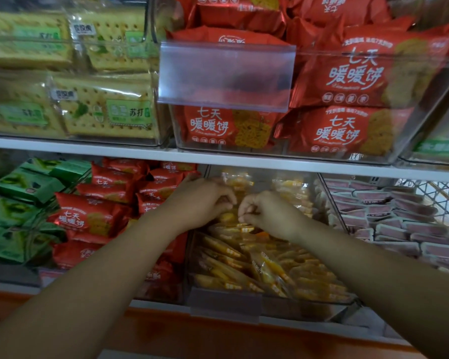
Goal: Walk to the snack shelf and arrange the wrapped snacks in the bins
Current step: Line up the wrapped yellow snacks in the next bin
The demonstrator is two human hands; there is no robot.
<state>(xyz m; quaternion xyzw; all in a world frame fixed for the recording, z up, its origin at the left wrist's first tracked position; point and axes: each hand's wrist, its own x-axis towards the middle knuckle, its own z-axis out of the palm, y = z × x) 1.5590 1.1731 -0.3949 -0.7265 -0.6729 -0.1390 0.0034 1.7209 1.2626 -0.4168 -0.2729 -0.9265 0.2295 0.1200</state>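
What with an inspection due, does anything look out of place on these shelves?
The clear label holder on the upper red-packet bin looks blank. Below, the red packets lie heaped at mixed angles.

A clear plastic label holder [226, 76] hangs on the front of the upper bin [410, 151] of red packets. It is frosted, see-through and slightly tilted. A second label holder [224, 305] sits on the front wall of the lower bin [303, 308] of yellow packets. At the far right of the lower tier stands a white wire lattice [437, 200]. An orange band [166, 330] runs below the lowest shelf edge, dim and blurred.
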